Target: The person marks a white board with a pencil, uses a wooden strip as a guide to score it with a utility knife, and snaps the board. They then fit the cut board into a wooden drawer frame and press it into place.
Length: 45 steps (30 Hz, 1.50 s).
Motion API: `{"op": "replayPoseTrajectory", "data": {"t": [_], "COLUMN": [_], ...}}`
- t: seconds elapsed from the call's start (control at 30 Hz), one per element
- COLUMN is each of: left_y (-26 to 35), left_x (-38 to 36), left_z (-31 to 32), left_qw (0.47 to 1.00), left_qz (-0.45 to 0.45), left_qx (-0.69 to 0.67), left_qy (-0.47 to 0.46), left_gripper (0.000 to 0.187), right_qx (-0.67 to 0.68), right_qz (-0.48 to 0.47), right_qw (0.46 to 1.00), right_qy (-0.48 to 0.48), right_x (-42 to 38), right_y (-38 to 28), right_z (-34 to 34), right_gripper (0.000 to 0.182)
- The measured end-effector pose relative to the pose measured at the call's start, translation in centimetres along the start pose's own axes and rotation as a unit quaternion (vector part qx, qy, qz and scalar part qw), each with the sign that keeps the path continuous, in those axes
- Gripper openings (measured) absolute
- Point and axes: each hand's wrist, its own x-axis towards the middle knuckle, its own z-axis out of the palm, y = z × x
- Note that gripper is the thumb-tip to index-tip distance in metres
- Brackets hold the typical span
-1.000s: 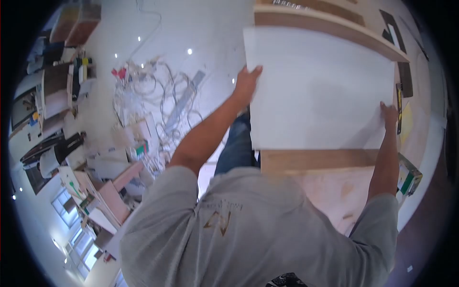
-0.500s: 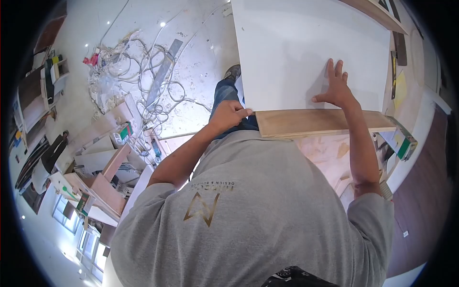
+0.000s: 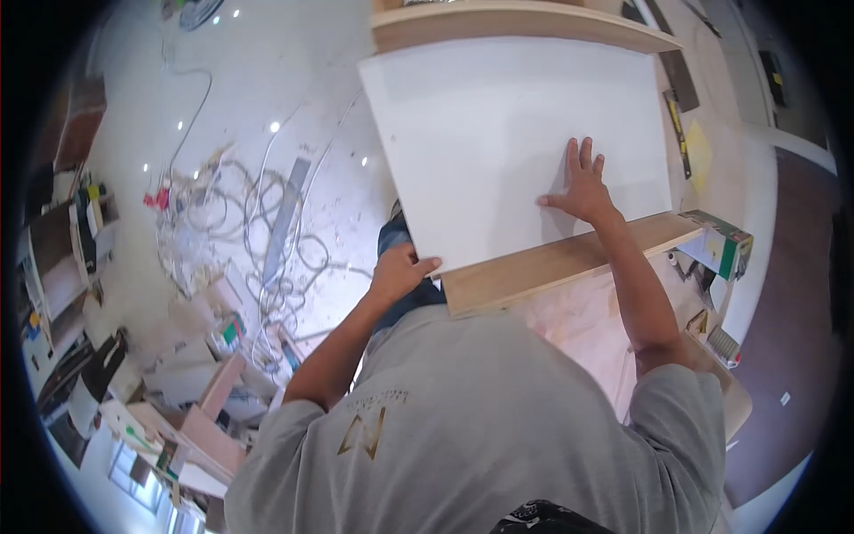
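Note:
A large white panel (image 3: 507, 116) lies flat in front of my body. Its near left corner is pinched by my left hand (image 3: 398, 274), thumb on top and the other fingers curled at the edge, partly hidden. My right hand (image 3: 583, 189) rests on the white face, fingers spread and thumb pointing left. Along the panel's near edge runs a wooden strip (image 3: 543, 265), under my right forearm. A second wooden strip (image 3: 525, 25) borders the far edge.
A green-and-white box (image 3: 734, 254) sits at the near strip's right end. Right of the panel lies a yellow-and-black tool (image 3: 678, 133). Tangled cables (image 3: 307, 258) and a grey flat bar (image 3: 286, 218) cover the floor at left. Wood offcuts (image 3: 218, 392) are piled lower left.
The view has shifted, bringing the far strip more fully into sight. The panel now sits at a tilt against the near strip, and my left thumb is over its corner. My right hand stays spread on it.

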Motion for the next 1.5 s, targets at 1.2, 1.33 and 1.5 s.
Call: {"op": "replayPoseTrajectory", "data": {"t": [1.2,1.33,1.5], "left_y": [8.8,10.6,7.4], "left_x": [16.3,15.6,16.4], "left_z": [-7.5,-8.0,-9.7], "left_qw": [0.908,0.903,0.890], "left_qz": [0.047,-0.009,0.029], "left_qx": [-0.093,-0.188,-0.327], "left_qy": [0.406,0.387,0.317], "left_gripper": [0.040,0.026,0.022], "right_qx": [0.198,0.184,0.198], "right_qz": [0.180,0.204,0.177], "right_qw": [0.916,0.900,0.909], "right_qy": [0.300,0.338,0.320], "right_x": [17.6,18.0,17.1], "right_y": [20.2,20.3,20.1], "right_z": [-6.6,-5.8,-5.5], "right_gripper": [0.088,0.085,0.091]}}
